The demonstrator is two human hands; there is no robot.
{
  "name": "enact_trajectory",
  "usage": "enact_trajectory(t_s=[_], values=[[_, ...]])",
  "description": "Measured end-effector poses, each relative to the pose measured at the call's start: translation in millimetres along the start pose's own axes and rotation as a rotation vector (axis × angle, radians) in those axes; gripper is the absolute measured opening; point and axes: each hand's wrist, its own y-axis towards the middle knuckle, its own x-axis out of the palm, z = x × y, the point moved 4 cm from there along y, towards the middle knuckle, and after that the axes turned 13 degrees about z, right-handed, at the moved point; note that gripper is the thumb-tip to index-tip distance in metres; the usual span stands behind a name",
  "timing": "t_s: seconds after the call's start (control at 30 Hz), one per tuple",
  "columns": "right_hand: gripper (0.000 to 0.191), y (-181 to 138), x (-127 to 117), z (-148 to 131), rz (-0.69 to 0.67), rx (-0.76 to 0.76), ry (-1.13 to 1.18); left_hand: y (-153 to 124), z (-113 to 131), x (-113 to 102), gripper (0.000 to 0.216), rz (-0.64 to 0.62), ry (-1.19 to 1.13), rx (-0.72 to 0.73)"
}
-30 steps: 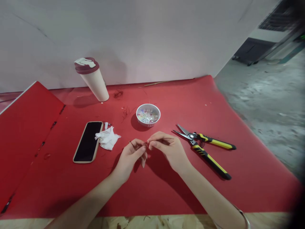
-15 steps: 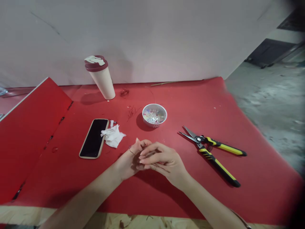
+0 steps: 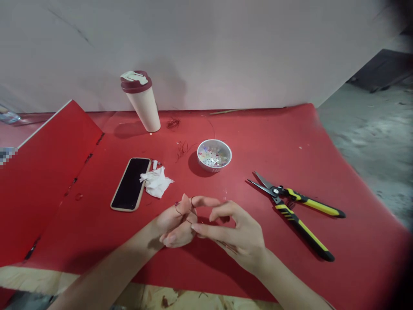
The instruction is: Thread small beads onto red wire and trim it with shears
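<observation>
"What are the hands up to?"

"They meet at lower centre of the frame. The left hand lies palm up, thumb raised, forefinger stretched towards the right, the other fingers curled in. The right hand is bent, a fingertip reaching the left one's fingers."

"Pinching anything?"

"I can't tell for either. The fingertips overlap, and whatever sits between them is too fine to make out."

"And the wire?"

"A thin dark red wire rings the left thumb, lower centre of the frame, with a small dark red bit on it, perhaps a bead."

"What's nearest?"

"A white bowl with holes, just above the frame's middle, with small pale and coloured pieces inside. Left of it lie loose red strands, and a red tangle sits farther up."

"To the right?"

"Shears with black and yellow handles, blades parted and aimed at the upper left."

"And left?"

"A phone, screen dark, a crumpled tissue against its right edge. Above, in the upper left, stands a cream cup with a maroon lid. Everything there rests on a red sheet"
</observation>
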Motion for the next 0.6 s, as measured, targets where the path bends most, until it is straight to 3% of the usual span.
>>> enact_trajectory(t_s=[0.13,0.23,0.33,0.47,0.6], values=[[0.025,-2.5,-1.8,0.4,0.037,-0.074,0.029,3.0,-12.3,-15.0,0.073,0.021,-0.022,-0.091],[0.034,-5.5,2.1,1.4,-0.04,-0.062,0.07,4.1,-16.3,-15.7,0.075,0.036,0.027,-0.165],[0.033,-2.6,4.8,0.5,-0.134,-0.039,0.122,4.3,-8.4,-11.0,0.076,0.105,0.05,-0.127],[0.025,6.6,7.0,14.8,-0.2,0.263,0.235,4.8,12.4,-2.3,0.072,0.099,0.03,0.063],[0.025,12.0,-0.6,44.9,-0.126,0.567,0.238,4.2,26.4,3.0,0.061,0.127,0.157,0.216]])
